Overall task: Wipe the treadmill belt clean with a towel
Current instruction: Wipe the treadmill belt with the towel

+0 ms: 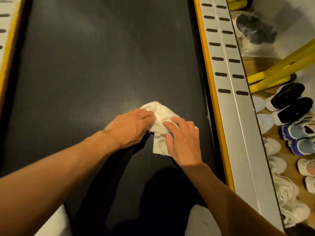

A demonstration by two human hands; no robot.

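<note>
Both hands (131,126) (184,142) flat on towel (161,110)

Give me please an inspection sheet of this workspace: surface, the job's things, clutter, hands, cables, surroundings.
Surface: dark treadmill belt, faint pale specks beyond the towel.
Job's things: white towel, crumpled, lying on the belt towards its right side.
Clutter: nothing seen.
Grippers: left hand and right hand both press on the towel, fingers fairly straight.
Cables: nothing seen.
Surroundings: grey slotted side rail with a yellow edge; shoes on the floor at the right; yellow bars; a bagged dark item.
</note>
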